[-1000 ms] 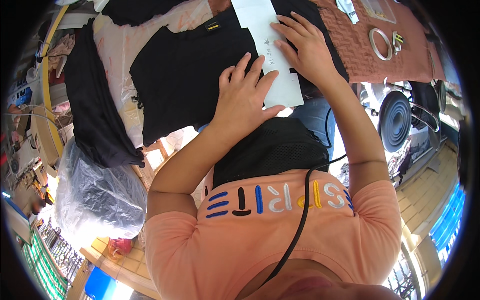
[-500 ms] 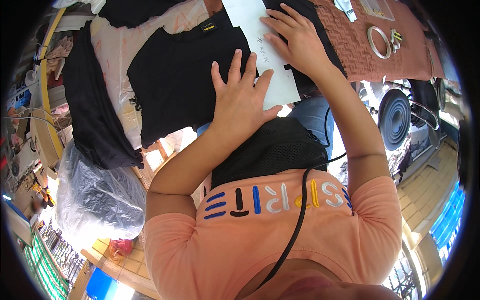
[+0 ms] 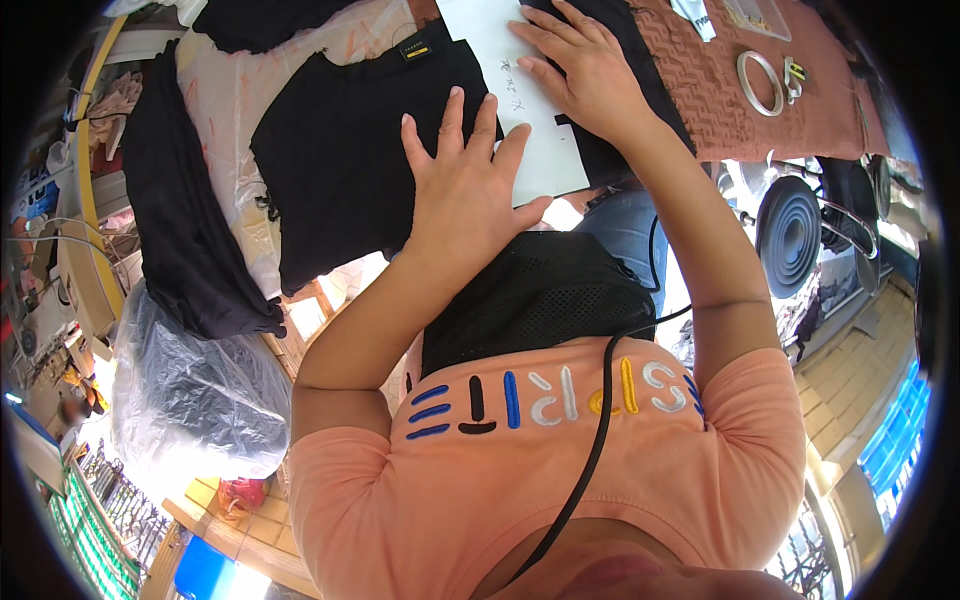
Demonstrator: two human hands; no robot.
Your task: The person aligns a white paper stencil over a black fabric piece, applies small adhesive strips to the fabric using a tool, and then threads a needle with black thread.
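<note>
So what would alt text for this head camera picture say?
Two bare hands press flat on a white sheet of paper laid over a black garment on a table: left hand near, right hand farther. A tape roll lies to the right.

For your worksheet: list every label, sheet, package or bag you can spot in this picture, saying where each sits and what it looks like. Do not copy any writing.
White paper sheet: rectangular, lying on the black garment, under both hands.
Neck label: small black tag with a yellow stripe, at the garment's collar.
Clear plastic bag: bulging, dark contents, lower left below the table edge.
Flat clear packet: top right on the reddish cloth.
</note>
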